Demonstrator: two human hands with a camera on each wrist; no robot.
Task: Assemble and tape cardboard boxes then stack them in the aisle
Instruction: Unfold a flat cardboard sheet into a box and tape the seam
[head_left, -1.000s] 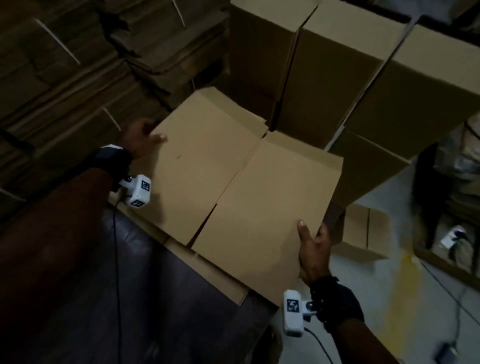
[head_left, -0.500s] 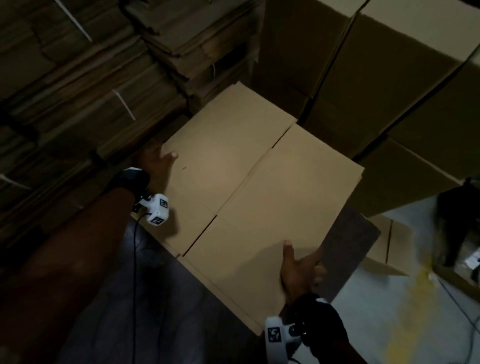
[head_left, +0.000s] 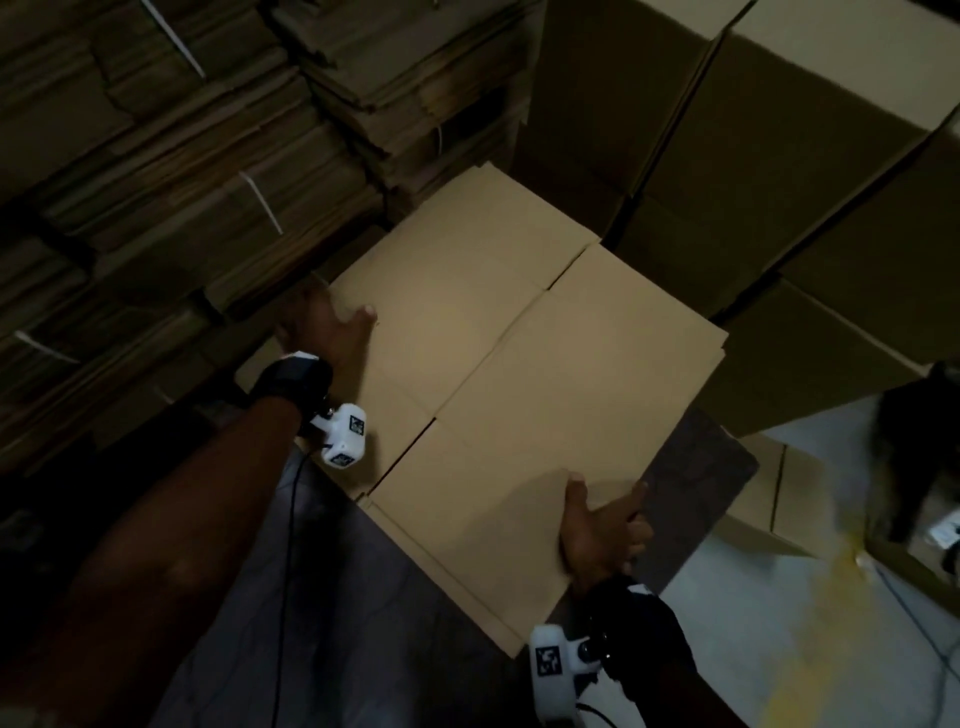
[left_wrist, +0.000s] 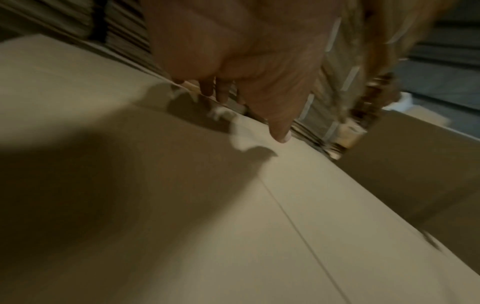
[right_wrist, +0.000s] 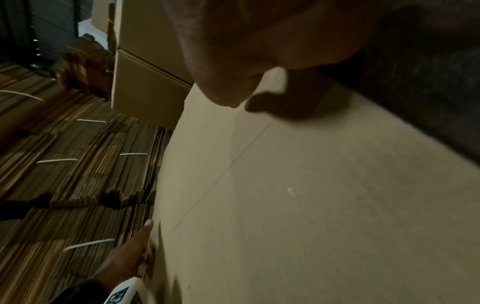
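Two hands, left hand (head_left: 324, 330), right hand (head_left: 602, 535), gripping flat box (head_left: 524, 374) edges

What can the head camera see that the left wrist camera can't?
Only the head view shows the right hand gripping the flat box's near edge, and the pale floor. Only the left wrist view shows the left hand's fingers curling over the flat box's far edge from up close. Both views show that flat box, the left hand, and the bundled stacks of cardboard behind.
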